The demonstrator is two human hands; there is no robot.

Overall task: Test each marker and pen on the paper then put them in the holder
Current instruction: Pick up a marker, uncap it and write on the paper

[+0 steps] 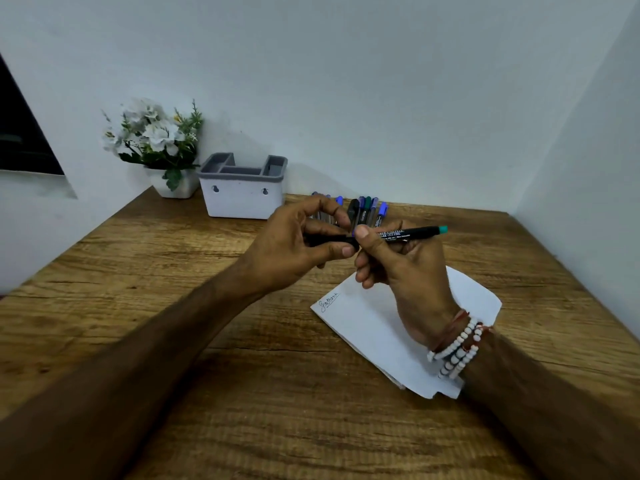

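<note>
A black marker (pixel 405 233) with a teal end lies level in the air above the table. My right hand (pixel 401 271) grips its barrel, thumb on top. My left hand (pixel 298 240) pinches the black cap end of the same marker. Below my right wrist lies a white paper (pixel 367 327) with one handwritten word near its left corner. Several other pens and markers (pixel 367 211) lie in a row behind my hands. The white holder (pixel 242 199) with a grey divided top stands at the back left, with nothing visible in its compartments.
A white pot of white artificial flowers (pixel 156 140) stands left of the holder against the wall. The wooden table (pixel 242 393) meets walls at the back and on the right. A dark window opening (pixel 20 140) is at the far left.
</note>
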